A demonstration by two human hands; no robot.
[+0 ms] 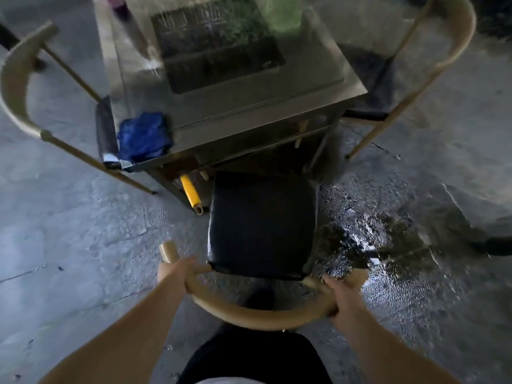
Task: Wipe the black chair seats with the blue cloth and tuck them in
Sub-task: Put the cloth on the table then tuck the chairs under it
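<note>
Directly below me stands a chair with a black padded seat (261, 225) and a curved tan backrest (257, 314). My left hand (177, 270) grips the backrest's left end and my right hand (339, 296) grips its right end. The seat's far edge lies at the table's near edge. The crumpled blue cloth (144, 137) lies on the near-left corner of the metal table (249, 117), away from both hands. A second chair (25, 87) with a black seat (106, 134) sits tucked at the table's left side. At the right side stands a third chair (443, 48).
A yellow-handled tool (191, 194) leans under the table's near-left leg. A wet, shiny puddle (368, 239) spreads over the concrete floor right of the near chair. The tabletop has a dark recessed panel (219, 48). My dark-clothed legs are below the backrest.
</note>
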